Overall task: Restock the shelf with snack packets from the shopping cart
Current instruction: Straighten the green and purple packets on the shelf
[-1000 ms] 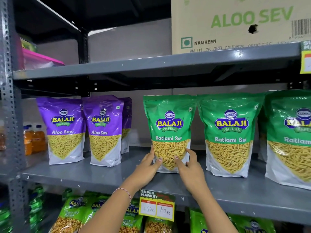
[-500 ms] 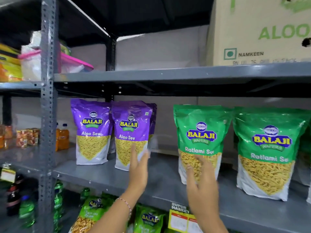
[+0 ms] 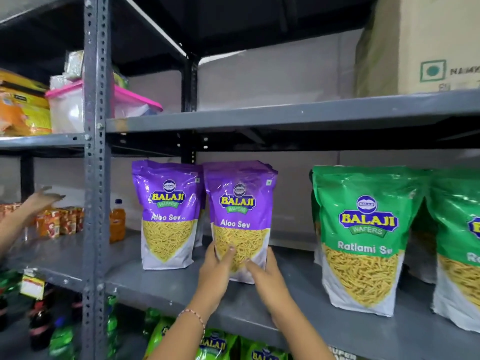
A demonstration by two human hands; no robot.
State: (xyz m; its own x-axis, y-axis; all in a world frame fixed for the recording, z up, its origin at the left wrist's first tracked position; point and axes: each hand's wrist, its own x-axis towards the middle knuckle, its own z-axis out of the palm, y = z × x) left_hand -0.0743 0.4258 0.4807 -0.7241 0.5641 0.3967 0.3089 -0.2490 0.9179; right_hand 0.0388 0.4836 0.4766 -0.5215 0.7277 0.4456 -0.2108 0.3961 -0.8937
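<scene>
Two purple Aloo Sev packets stand upright on the grey metal shelf [image 3: 161, 284]. The right purple packet [image 3: 240, 203] has both of my hands on its lower part. My left hand [image 3: 214, 271] grips its bottom left corner; my right hand [image 3: 267, 275] holds its bottom right side. More purple packets stand behind it. The left purple packet [image 3: 167, 211] stands just beside it. A green Ratlami Sev packet [image 3: 363, 237] stands to the right, with another green packet [image 3: 459, 245] at the frame edge. The shopping cart is out of view.
Another person's hand [image 3: 42, 200] reaches in at the far left over small red boxes [image 3: 58, 223]. An orange drink bottle [image 3: 117, 220] stands behind the grey upright post [image 3: 94, 178]. A cardboard box [image 3: 420, 45] sits on the upper shelf, green packets [image 3: 215, 345] below.
My hands left the green Ratlami Sev packet, moved left and now grip the right purple Aloo Sev packet. The view shifted left. Another person's hand appeared at the far left.
</scene>
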